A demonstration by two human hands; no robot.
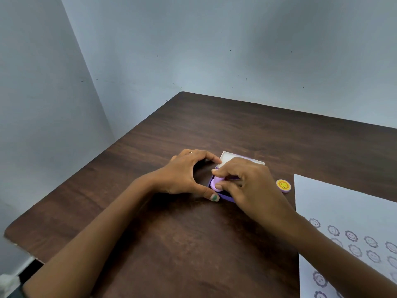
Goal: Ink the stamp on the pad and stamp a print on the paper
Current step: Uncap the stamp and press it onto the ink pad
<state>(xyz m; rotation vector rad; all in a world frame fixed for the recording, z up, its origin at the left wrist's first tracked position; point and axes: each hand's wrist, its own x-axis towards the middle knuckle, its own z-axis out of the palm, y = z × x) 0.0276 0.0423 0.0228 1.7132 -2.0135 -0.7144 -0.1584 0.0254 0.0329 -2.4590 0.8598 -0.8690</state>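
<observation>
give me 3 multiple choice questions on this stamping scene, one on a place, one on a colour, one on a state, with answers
1. Where does the small round cap with the yellow smiley lie?
A. on the paper
B. on the table between ink pad and paper
C. in the left hand

2. What colour is the stamp being held?
A. lilac
B. red
C. black

3. What is the state of the paper?
A. blank
B. crumpled
C. already bearing prints

Answers:
1. B: the cap lies on the table, between the ink pad and the paper.
2. A: the right hand pinches a lilac stamp at the pad, which the left hand steadies.
3. C: rows of flower-face prints show.
</observation>
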